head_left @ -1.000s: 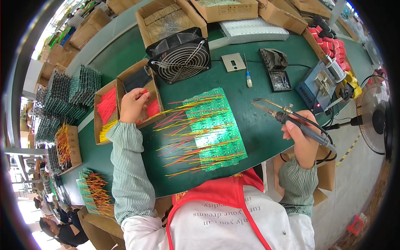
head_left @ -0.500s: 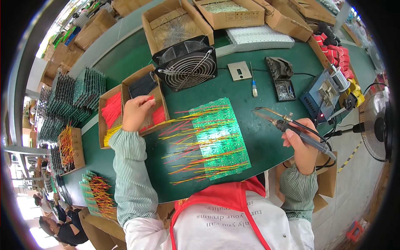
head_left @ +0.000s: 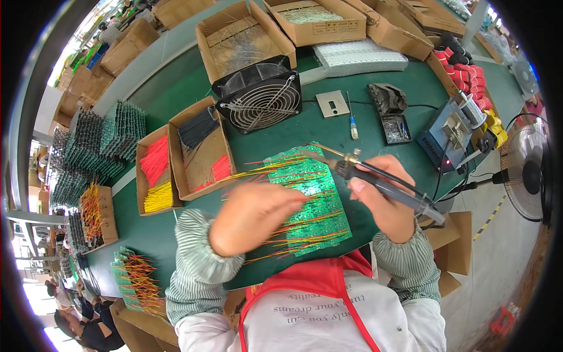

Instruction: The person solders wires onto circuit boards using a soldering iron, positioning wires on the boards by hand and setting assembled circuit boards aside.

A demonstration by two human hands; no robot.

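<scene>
two bare hands: both over or beside the workbench [head_left: 258, 144], in striped sleeves.
right hand [head_left: 384, 199]: fingers wrapped round a dark-handled soldering iron [head_left: 384, 189], grip closed; a thin metal tube with a brass fitting [head_left: 356, 154] runs alongside its barrel.
iron tip: above the far end of the panel; contact cannot be told.
left hand [head_left: 255, 214]: motion-blurred, above the near-left part of the panel; fingers drawn together toward the tips, a reddish trace there; whether a wire is pinched cannot be told.
circuit-board panel [head_left: 325, 216]: one, green, flat on the bench between the hands, partly covered by the left hand.
lead wires [head_left: 267, 168]: many, red and yellow, in rows across the panel, ends overhanging its left edge.
wire boxes: two compartments, left of the panel; red wires [head_left: 154, 159] and yellow wires [head_left: 158, 196] in one, black wires [head_left: 198, 128] and a few red in the other.
blue soldering station [head_left: 440, 144]: right, indicator lit.
handling note: bare wire end best held steady on its pad, tip applied briefly, fingertips and neighbouring insulation well clear of the hot barrel.
</scene>
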